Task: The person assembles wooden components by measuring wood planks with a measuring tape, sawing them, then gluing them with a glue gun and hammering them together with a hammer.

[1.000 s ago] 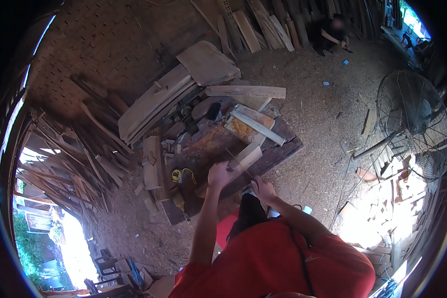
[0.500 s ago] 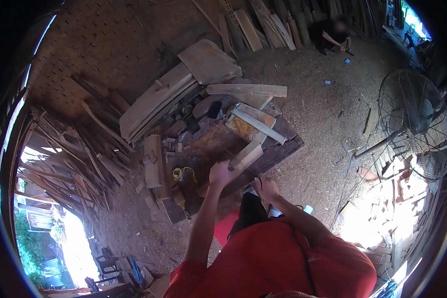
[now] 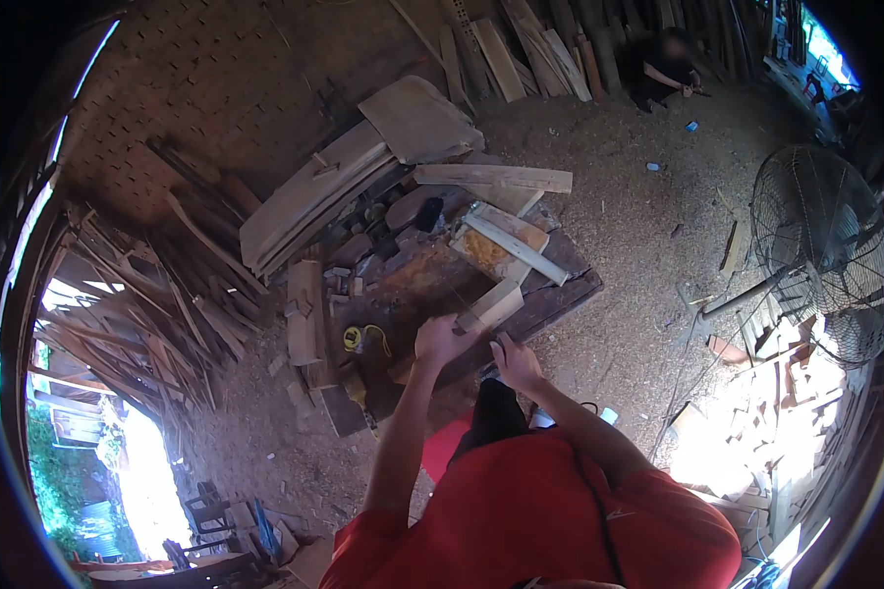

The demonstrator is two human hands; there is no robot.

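Note:
My left hand (image 3: 436, 340) is closed on the near end of a pale wooden board (image 3: 496, 304), which lies along the front of the low dark workbench (image 3: 560, 302). At the board's near edge, my right hand (image 3: 517, 363) is wrapped round the handle of a thin, dark tool that looks like a handsaw (image 3: 497, 339). Its narrow blade seems to cross the board just right of my left hand; most of it is too fine to make out. Left of my left hand, a yellow tape measure (image 3: 352, 339) rests on the bench.
Behind the board lies a wooden block with a pale strip (image 3: 516, 243) across it. Large planks (image 3: 314, 196) are stacked at the back. A caged fan (image 3: 820, 226) stands to the right. A co-worker (image 3: 663, 71) crouches at the far wall. Scrap wood (image 3: 157, 304) is piled left.
My right hand has moved up and left with the tool, closer to the board and my left hand. My left hand stays on the board. The view has shifted slightly.

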